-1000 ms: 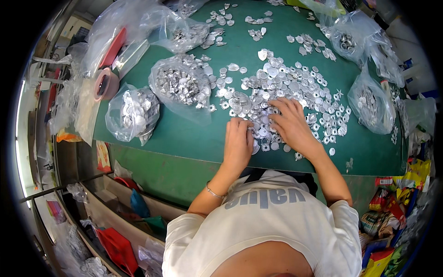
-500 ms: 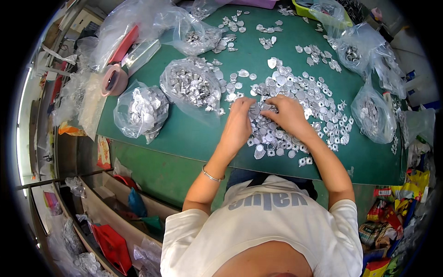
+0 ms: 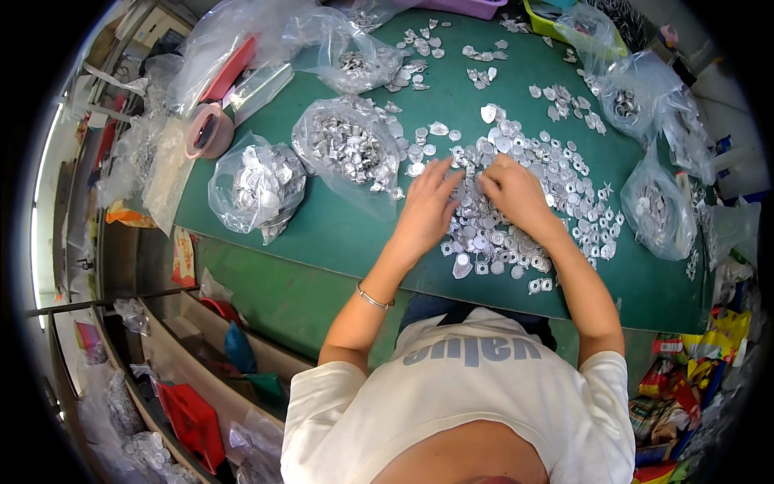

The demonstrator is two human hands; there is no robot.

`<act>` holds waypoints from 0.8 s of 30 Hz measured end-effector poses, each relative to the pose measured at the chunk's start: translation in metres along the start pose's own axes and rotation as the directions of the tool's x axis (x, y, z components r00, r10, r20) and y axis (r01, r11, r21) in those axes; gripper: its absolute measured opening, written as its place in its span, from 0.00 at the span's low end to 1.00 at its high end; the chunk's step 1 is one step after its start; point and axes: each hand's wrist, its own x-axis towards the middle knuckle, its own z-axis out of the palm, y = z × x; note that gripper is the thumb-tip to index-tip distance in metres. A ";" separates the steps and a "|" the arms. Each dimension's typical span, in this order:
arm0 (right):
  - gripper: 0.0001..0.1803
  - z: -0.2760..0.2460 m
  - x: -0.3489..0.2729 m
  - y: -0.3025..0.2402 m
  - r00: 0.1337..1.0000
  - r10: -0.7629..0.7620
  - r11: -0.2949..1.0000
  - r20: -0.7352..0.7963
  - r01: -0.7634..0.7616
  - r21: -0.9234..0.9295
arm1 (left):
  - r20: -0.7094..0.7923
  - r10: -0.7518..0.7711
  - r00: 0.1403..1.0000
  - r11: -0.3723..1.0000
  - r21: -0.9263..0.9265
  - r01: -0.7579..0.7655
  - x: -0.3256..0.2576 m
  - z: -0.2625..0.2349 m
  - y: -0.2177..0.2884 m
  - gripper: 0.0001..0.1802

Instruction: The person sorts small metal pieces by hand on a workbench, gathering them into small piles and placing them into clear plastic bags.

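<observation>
While a green tabletop point(image 3: 347, 242) spans the middle and upper part of the frame, a broad, loose pile of silvery metal pieces point(image 3: 484, 234) spreads over it just right of centre. The pile is densest below and between the two hands and thins into single pieces toward the right; its colour runs from dull grey to bright white where light catches it. Left of centre lies a clear plastic bag point(image 3: 347, 149) heaped with angular grey pieces; a second clear bag point(image 3: 262, 181) sits near it, farther left and lower, and a third clear bag point(image 3: 657, 206) rests near the right edge of the tabletop. The left hand point(image 3: 431, 198) is at the pile's left border, its fingers parted and slightly bent, the thumb apart from them. The right hand point(image 3: 516, 189) lies over the pile with its fingers curled inward; whether they grip a piece cannot be told. Many pieces are flat discs, some scalloped, others ring-like with a hole. Among the smallest are a pale shield-shaped piece point(image 3: 488, 113) at the pile's top and a star-shaped piece point(image 3: 607, 187) at its right.
</observation>
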 end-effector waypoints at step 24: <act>0.17 0.027 0.005 -0.028 0.990 -0.072 0.939 0.123 0.108 -0.327 | -0.046 -0.079 0.996 0.995 -0.066 0.075 0.000 -0.006 -0.008 0.18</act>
